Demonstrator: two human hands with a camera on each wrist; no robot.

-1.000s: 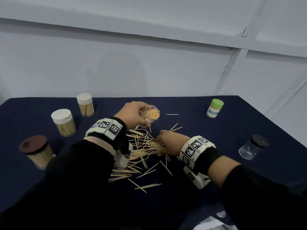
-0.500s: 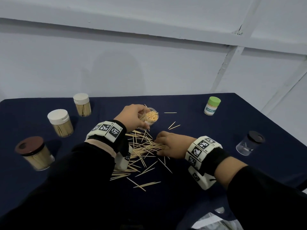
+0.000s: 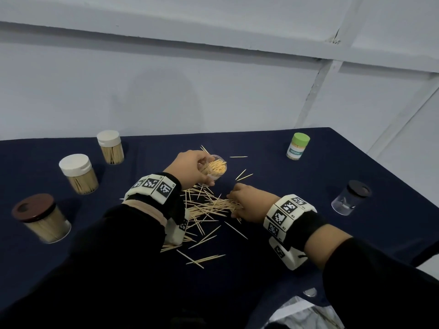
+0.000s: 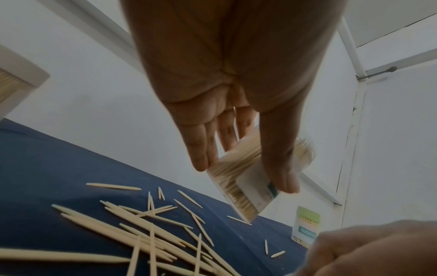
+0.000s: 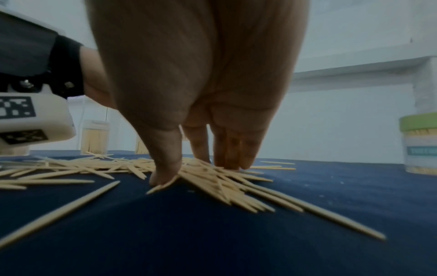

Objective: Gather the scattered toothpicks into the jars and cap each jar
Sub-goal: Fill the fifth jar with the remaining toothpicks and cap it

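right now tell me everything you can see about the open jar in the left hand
The open jar is small, clear plastic, uncapped, with a white label showing in the left wrist view. It is packed nearly full with pale wooden toothpicks. The left hand grips its sides, tilting it with the mouth away from the wrist, lifted off the dark blue cloth.

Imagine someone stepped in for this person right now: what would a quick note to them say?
Left hand holds the open jar, tilted and partly filled. Right hand pinches a bunch from the scattered toothpicks on the table.
Done: four jars stand filled and capped, two white, one brown, one green.
Left: gather the rest of the pile, cap the held jar. The black-capped jar looks nearly empty.
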